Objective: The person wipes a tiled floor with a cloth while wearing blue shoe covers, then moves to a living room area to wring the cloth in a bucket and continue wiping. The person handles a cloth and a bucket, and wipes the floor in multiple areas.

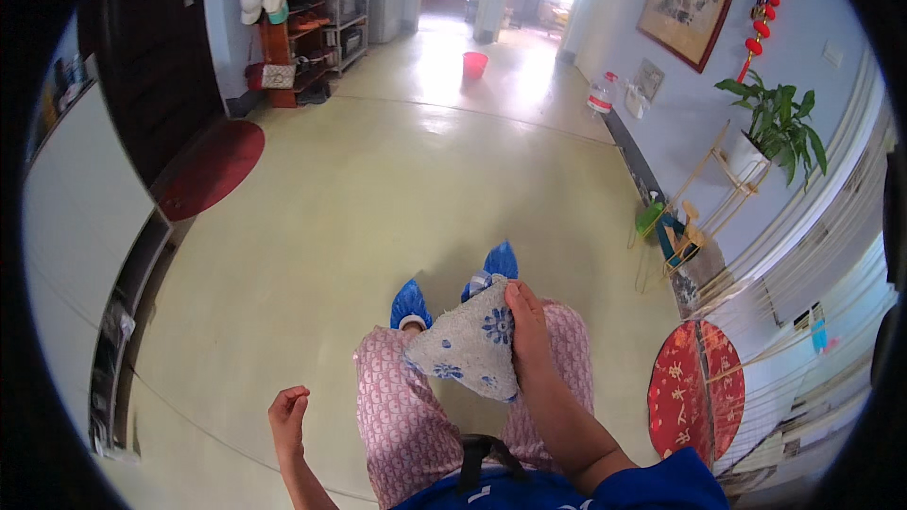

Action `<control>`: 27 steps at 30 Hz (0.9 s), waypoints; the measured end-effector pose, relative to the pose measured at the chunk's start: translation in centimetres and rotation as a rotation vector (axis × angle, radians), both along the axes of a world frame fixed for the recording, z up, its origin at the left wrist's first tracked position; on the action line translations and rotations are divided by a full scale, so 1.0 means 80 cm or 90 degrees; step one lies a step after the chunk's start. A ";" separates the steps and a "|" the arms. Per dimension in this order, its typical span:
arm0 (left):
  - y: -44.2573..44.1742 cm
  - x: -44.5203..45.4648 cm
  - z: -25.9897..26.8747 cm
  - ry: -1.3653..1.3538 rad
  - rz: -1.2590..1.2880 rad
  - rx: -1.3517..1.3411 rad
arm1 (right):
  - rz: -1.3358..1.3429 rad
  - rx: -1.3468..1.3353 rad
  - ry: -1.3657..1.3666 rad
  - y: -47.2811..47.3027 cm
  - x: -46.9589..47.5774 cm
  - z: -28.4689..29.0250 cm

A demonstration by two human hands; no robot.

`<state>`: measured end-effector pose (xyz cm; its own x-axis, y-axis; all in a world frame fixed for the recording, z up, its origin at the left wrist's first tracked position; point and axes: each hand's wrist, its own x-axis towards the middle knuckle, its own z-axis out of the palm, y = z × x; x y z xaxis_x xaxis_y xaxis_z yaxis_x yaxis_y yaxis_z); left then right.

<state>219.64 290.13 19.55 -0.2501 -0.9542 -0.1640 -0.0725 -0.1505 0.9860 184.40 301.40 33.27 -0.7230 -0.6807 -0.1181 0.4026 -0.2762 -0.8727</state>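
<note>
A grey terry cloth (471, 347) with blue flower prints is gripped by my right hand (528, 329) at its right edge. It spreads into a rough triangle in front of my knees, and part of it is hidden under my fingers. My left hand (288, 414) hangs off to the left over the floor, fingers curled in, with nothing seen in it. Below the cloth are my feet in blue shoe covers (409, 306). My legs are in pink patterned trousers (400, 411).
A red bucket (475, 66) stands far ahead on the shiny floor (354, 205). To the left are a white cabinet (85, 227), a red doormat (216, 170) and a shoe rack (280, 49). A plant stand (698, 205), a round red mat (673, 382) and string curtain line the right side.
</note>
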 end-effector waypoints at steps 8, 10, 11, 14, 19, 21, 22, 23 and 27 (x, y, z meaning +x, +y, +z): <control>-0.161 -0.231 0.065 0.006 -0.090 -0.071 | -0.096 0.013 -0.049 -0.084 -0.195 -0.017; -0.195 -0.289 0.082 0.023 -0.121 -0.080 | -0.107 -0.032 -0.055 -0.107 -0.239 -0.003; -0.211 -0.314 0.089 0.032 -0.135 -0.085 | -0.112 -0.055 -0.058 -0.120 -0.260 0.003; -0.258 -0.382 0.095 0.049 -0.152 -0.090 | -0.147 -0.040 -0.023 -0.162 -0.322 0.014; -0.324 -0.455 0.057 0.052 -0.135 -0.067 | -0.138 -0.028 -0.019 -0.225 -0.419 0.003; -0.354 -0.483 0.048 0.046 -0.115 -0.057 | -0.124 -0.039 -0.031 -0.254 -0.458 0.004; -0.368 -0.497 0.046 0.037 -0.104 -0.056 | -0.120 -0.042 -0.017 -0.268 -0.474 0.011; -0.380 -0.512 0.044 0.028 -0.095 -0.055 | -0.117 -0.044 -0.004 -0.280 -0.491 0.013; -0.445 -0.604 0.041 0.029 -0.109 -0.044 | -0.138 -0.053 0.009 -0.338 -0.568 0.006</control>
